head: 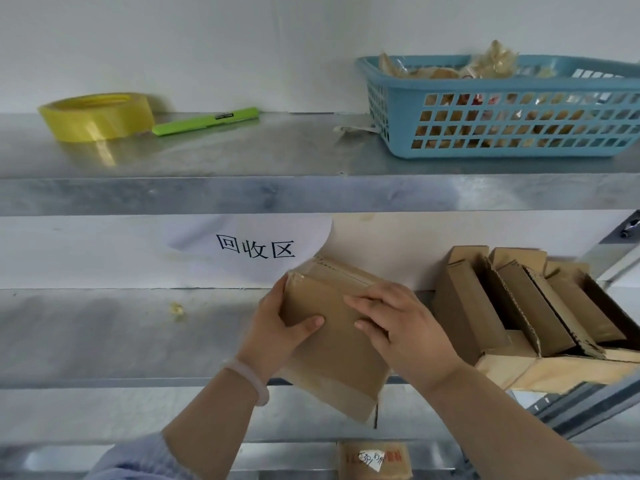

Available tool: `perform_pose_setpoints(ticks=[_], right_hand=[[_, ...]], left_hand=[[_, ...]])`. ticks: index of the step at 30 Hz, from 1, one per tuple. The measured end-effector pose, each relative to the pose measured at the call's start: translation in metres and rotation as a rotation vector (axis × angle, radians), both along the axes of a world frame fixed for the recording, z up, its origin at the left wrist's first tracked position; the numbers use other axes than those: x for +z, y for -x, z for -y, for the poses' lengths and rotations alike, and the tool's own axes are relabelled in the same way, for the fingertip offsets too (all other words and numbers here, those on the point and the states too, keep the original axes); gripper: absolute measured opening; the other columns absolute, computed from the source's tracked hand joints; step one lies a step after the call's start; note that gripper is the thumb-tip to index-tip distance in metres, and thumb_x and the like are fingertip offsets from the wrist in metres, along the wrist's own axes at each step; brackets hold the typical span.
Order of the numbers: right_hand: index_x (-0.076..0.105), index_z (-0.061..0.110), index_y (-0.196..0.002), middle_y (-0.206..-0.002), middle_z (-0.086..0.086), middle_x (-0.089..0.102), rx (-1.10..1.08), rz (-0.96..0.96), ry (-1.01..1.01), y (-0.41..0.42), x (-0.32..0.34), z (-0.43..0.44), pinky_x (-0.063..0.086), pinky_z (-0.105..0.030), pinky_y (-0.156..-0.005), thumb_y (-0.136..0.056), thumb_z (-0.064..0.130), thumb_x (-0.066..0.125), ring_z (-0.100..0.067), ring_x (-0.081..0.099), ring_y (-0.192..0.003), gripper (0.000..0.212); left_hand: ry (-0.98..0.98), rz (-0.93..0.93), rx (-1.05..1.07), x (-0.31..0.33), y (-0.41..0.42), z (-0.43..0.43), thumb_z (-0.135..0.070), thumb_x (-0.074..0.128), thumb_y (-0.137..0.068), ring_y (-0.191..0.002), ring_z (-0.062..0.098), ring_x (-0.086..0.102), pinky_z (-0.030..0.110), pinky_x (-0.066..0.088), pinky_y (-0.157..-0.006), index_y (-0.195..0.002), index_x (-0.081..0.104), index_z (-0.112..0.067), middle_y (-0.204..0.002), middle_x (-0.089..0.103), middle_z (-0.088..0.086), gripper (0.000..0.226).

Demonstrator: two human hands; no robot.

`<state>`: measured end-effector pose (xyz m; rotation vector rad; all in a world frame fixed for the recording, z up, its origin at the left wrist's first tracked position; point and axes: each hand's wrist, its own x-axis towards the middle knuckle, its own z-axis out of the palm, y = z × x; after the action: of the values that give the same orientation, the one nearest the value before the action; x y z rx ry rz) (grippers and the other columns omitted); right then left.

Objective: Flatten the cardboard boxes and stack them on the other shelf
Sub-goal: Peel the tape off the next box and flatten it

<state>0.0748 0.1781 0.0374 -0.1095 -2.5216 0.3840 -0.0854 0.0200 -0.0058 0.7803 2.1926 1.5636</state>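
Both hands clamp one closed cardboard box [332, 362] from either side. The left hand [280, 327] wraps round its left edge with the thumb laid across the top face. The right hand [405, 330] covers the right part of the top with bent fingers, and its thumb is hidden. A pale bracelet [247, 379] sits on the left wrist. The box is held over the right half of the middle shelf [104, 334]. Its long axis runs from the person toward the wall and leans a little to the left at the far end. The taped far end points at the wall just below a white paper sign [256, 249] with three printed characters. The near end juts past the shelf's front edge. Just to the right, on the same shelf, several opened boxes [519, 306] stand close together with their flaps up. On the upper shelf [225, 157] lie a yellow tape roll [97, 116] and, beside it, a green knife [206, 121]. Farther right there is a blue basket [398, 109] holding crumpled wrappers. Below the hands, another box [374, 459] with a handwritten label shows at the bottom edge.
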Motion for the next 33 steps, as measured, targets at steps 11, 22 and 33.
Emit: perform_pose_setpoints(ticks=[11,22,33], right_hand=[[0.057,0.021,-0.134,-0.125,0.004,0.058,-0.057,0.079,-0.064,0.013,0.013,-0.006,0.036,-0.031,-0.105,-0.087,0.033,0.068,-0.015,0.049,-0.117,0.05],[0.029,0.045,-0.146,-0.158,0.01,0.024,-0.122,0.416,-0.155,0.029,-0.008,-0.006,-0.003,-0.032,-0.116,-0.097,0.052,0.039,-0.012,0.021,-0.145,0.05],[0.055,0.028,-0.131,-0.146,0.005,0.045,-0.163,0.36,-0.128,0.039,-0.003,0.008,0.013,-0.035,-0.12,-0.087,0.037,0.061,-0.015,0.035,-0.138,0.045]], left_hand=[[-0.134,-0.079,0.23,-0.002,-0.014,0.006,-0.049,0.081,-0.061,-0.107,-0.005,0.053,0.024,0.049,-0.083,-0.113,0.044,-0.061,-0.118,0.055,-0.021,0.065],[-0.025,-0.079,0.212,-0.016,-0.009,0.022,-0.038,0.071,-0.081,-0.095,-0.006,0.06,0.006,0.048,-0.068,-0.098,0.054,-0.044,-0.101,0.065,-0.019,0.024],[0.086,-0.377,0.288,-0.003,-0.004,0.028,-0.027,0.076,-0.079,-0.075,-0.01,0.06,-0.003,0.04,-0.065,-0.083,0.057,-0.032,-0.08,0.06,-0.023,0.02]])
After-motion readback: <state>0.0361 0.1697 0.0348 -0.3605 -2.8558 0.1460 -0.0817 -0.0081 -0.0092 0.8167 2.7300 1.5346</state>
